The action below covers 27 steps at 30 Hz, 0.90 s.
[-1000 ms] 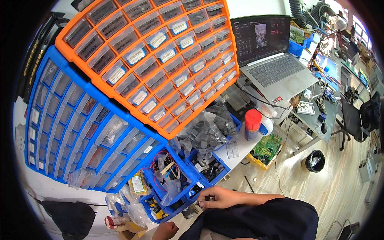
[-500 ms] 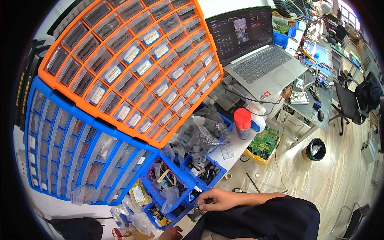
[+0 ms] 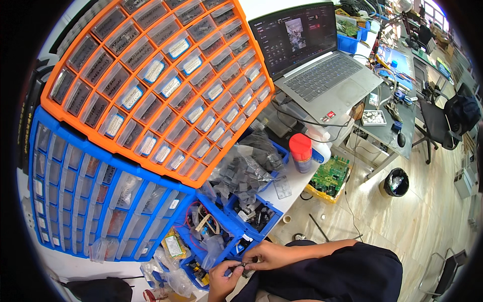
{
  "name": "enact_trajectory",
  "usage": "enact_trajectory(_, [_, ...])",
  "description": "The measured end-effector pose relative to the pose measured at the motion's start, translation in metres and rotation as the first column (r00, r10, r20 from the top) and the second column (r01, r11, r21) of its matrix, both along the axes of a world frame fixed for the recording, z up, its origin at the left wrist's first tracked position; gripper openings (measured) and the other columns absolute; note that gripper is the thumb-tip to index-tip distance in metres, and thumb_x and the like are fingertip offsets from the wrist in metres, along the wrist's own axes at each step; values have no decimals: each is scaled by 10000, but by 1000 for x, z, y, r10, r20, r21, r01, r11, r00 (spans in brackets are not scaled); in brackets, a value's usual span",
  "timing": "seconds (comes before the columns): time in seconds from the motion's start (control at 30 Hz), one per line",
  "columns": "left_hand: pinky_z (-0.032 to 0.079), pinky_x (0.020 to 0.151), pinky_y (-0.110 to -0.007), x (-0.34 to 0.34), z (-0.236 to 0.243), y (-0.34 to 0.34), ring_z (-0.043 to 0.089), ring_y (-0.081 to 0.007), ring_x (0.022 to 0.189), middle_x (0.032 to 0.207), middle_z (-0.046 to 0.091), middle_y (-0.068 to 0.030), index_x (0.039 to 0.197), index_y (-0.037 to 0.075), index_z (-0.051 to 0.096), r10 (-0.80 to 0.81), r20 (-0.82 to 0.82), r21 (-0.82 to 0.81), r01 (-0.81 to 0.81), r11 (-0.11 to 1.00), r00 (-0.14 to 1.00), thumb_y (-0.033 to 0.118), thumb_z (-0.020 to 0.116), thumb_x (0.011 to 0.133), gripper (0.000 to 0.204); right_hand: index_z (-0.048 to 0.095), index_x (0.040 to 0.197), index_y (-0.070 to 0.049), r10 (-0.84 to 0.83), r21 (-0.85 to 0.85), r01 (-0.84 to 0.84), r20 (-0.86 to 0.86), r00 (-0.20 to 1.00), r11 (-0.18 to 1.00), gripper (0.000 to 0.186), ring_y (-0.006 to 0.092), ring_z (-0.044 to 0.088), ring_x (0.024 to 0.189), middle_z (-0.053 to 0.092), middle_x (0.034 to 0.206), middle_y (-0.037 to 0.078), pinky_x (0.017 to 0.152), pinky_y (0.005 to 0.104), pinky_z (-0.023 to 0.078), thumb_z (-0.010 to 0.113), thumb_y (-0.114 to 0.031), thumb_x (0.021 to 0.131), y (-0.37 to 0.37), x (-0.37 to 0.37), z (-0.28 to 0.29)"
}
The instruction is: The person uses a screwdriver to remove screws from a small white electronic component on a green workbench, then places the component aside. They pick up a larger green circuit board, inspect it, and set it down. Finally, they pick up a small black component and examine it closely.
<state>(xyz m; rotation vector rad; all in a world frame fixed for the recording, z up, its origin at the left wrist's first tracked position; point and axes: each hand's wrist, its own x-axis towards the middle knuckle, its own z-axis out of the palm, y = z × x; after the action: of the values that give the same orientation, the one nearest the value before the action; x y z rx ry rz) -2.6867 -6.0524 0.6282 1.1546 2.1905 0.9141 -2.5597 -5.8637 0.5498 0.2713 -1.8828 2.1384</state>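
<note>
My left hand (image 3: 223, 278) and my right hand (image 3: 269, 254) meet at the bottom of the view, just in front of the table edge and over my dark-clad lap. Between their fingertips they pinch a small dark part (image 3: 245, 267); its shape is too small to make out. Right above the hands stand open blue bins (image 3: 229, 229) with small parts, wires and clear bags. My right forearm runs off to the right across my lap.
An orange drawer cabinet (image 3: 151, 85) leans over a blue drawer cabinet (image 3: 95, 201). A pile of clear bags (image 3: 241, 173), a red-capped can (image 3: 301, 152), an open laptop (image 3: 312, 60), a green circuit board (image 3: 329, 176) and a black bin (image 3: 396, 182) lie to the right.
My left hand has come up into view and joined the right hand on the small part. The camera has tilted, shifting the cabinets and laptop upward.
</note>
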Motion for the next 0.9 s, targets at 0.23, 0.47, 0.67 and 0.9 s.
enact_trajectory(0.23, [570,746,-287,8,-10,2,716,-143,792,874,754,-98,992,-51,723,45,156,39,-52,998,987,76,730,925,143,693,963,6,9,21,-9,-4,1000,1000,177,212,660,672,686,752,117,629,356,520,680,-168,986,5,6,-3])
enact_trajectory(0.47, [560,705,-287,16,-2,8,724,-163,756,819,748,-114,974,-50,735,-27,47,-2,27,1000,999,86,738,921,146,700,1022,5,127,60,-128,15,992,990,185,220,656,736,695,831,118,668,349,511,646,-171,1019,13,11,-7])
enact_trajectory(0.67, [560,682,-294,16,-7,11,729,-181,739,829,750,-127,977,-50,746,-63,6,16,62,998,998,82,741,915,145,694,1031,10,150,82,-150,10,989,985,187,226,646,749,691,854,118,675,347,499,635,-167,1030,15,16,-10])
enact_trajectory(0.9, [565,725,-314,17,-11,10,741,-226,786,875,763,-148,986,-27,766,-61,107,35,58,998,992,111,791,886,173,706,1018,6,193,10,-193,-36,981,981,210,164,653,710,704,796,89,647,317,522,642,-193,1018,22,21,-9])
